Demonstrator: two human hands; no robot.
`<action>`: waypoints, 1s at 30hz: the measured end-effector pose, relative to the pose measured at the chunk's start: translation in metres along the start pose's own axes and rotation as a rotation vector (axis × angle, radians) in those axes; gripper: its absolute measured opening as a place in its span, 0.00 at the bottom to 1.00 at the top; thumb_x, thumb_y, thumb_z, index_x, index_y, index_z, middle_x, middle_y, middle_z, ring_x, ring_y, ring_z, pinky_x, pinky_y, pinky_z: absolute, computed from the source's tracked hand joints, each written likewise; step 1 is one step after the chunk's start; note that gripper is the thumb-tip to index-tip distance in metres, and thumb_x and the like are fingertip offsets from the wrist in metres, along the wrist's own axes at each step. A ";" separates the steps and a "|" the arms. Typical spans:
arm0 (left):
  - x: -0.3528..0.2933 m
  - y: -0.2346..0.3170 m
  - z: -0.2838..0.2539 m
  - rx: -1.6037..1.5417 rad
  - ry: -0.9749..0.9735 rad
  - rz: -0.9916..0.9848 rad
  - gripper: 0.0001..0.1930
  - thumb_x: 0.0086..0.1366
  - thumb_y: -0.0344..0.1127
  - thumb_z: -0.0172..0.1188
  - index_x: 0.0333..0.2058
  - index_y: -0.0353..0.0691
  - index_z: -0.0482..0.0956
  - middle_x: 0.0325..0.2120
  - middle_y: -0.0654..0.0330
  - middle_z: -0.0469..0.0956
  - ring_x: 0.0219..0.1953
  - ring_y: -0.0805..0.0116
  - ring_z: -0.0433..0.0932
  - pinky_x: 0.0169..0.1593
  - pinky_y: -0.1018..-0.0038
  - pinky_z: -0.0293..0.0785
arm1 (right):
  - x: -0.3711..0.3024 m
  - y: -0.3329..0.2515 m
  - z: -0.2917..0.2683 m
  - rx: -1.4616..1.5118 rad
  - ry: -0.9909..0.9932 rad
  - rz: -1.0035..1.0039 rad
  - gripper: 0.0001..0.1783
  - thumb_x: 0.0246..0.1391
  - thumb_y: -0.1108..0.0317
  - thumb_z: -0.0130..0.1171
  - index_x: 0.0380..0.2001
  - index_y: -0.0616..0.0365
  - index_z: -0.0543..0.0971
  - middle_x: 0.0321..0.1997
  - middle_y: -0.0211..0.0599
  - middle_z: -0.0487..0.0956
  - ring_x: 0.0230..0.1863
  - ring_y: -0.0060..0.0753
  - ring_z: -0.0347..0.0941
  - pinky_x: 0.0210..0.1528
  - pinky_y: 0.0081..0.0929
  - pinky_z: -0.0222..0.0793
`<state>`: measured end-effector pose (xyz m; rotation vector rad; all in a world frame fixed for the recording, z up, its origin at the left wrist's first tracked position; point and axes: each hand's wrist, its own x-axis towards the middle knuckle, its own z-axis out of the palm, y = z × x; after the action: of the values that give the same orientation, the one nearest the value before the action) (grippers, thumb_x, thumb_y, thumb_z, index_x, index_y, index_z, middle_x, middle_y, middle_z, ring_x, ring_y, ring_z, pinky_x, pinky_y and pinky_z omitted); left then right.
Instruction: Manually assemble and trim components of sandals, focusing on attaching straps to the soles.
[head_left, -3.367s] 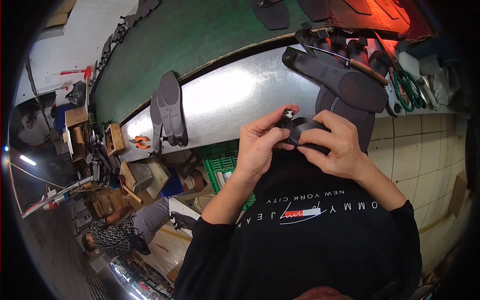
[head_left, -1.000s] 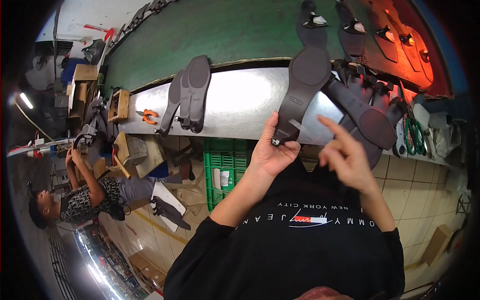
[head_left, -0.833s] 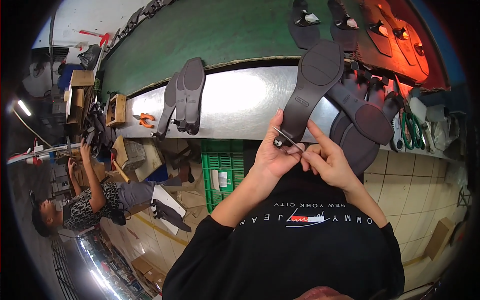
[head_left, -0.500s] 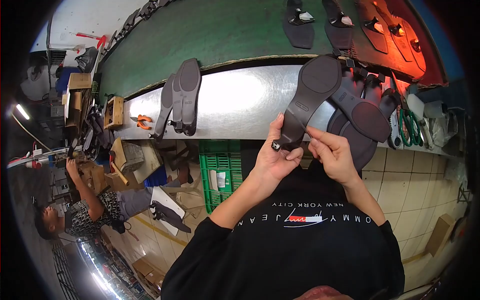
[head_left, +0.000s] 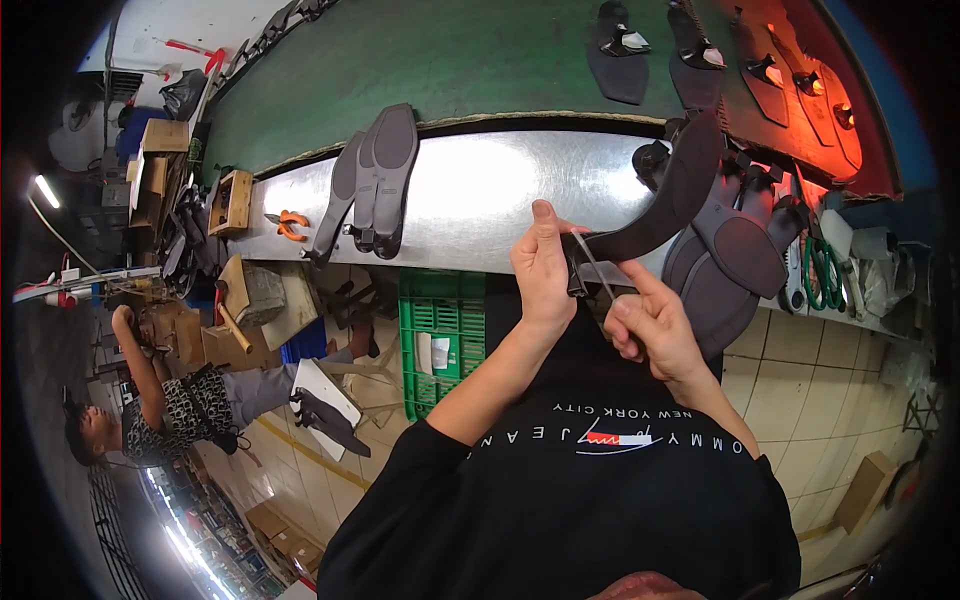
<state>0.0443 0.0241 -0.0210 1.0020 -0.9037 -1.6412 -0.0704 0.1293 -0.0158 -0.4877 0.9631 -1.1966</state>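
My left hand [head_left: 543, 268] grips the heel end of a dark grey sandal sole [head_left: 672, 195], which rises up and to the right above the metal bench [head_left: 480, 200]. My right hand [head_left: 650, 325] pinches a thin strap [head_left: 592, 268] that runs from the sole's heel down between my fingers. Both hands are close together in front of my black sweater.
A pile of similar dark soles [head_left: 735, 255] lies on the bench's right end, with green-handled scissors [head_left: 822, 272] beyond. A pair of soles [head_left: 378, 180] and orange pliers [head_left: 288, 224] lie at the left. More soles [head_left: 620, 55] ride the green belt. A green crate [head_left: 440, 330] sits under the bench. Another person [head_left: 170, 410] sits at the lower left.
The sole has swung from upright over the bench to leaning right. My right hand has dropped lower and now draws the strap away from the heel. My left hand keeps its grip.
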 end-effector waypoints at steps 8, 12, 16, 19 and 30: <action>0.006 0.010 -0.005 0.010 0.054 0.055 0.36 0.69 0.61 0.36 0.19 0.34 0.75 0.15 0.59 0.76 0.18 0.75 0.74 0.25 0.81 0.70 | -0.003 -0.026 -0.017 0.083 0.035 -0.097 0.16 0.63 0.66 0.46 0.50 0.61 0.73 0.19 0.28 0.69 0.14 0.15 0.61 0.14 0.12 0.53; 0.005 0.014 -0.001 0.127 0.054 0.085 0.42 0.66 0.67 0.27 0.19 0.33 0.75 0.15 0.58 0.76 0.18 0.73 0.74 0.26 0.80 0.71 | -0.003 -0.020 0.001 -0.618 0.107 -0.277 0.08 0.57 0.77 0.50 0.37 0.65 0.78 0.21 0.34 0.76 0.18 0.24 0.70 0.22 0.19 0.63; 0.003 0.019 0.001 0.089 -0.021 -0.043 0.44 0.65 0.70 0.26 0.18 0.33 0.74 0.16 0.58 0.76 0.19 0.73 0.74 0.27 0.80 0.71 | 0.011 -0.012 0.001 -1.027 0.216 -0.698 0.05 0.51 0.79 0.54 0.33 0.64 0.76 0.26 0.43 0.77 0.24 0.41 0.74 0.27 0.28 0.68; 0.007 0.017 0.000 -0.022 -0.026 -0.127 0.43 0.63 0.72 0.27 0.17 0.34 0.73 0.15 0.59 0.75 0.18 0.73 0.73 0.25 0.79 0.71 | 0.009 -0.011 0.006 -0.986 0.113 -0.737 0.05 0.51 0.80 0.54 0.33 0.64 0.76 0.26 0.41 0.78 0.24 0.41 0.75 0.27 0.29 0.70; 0.006 0.030 0.018 -0.405 -0.120 -0.755 0.33 0.51 0.75 0.51 0.27 0.46 0.75 0.17 0.67 0.72 0.17 0.72 0.69 0.24 0.76 0.71 | 0.002 -0.018 0.008 -0.937 0.283 -0.608 0.02 0.53 0.77 0.55 0.31 0.62 0.75 0.24 0.44 0.76 0.22 0.43 0.74 0.25 0.31 0.68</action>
<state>0.0372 0.0129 0.0117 1.0188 -0.2248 -2.4111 -0.0741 0.1200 0.0013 -1.4589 1.6919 -1.3092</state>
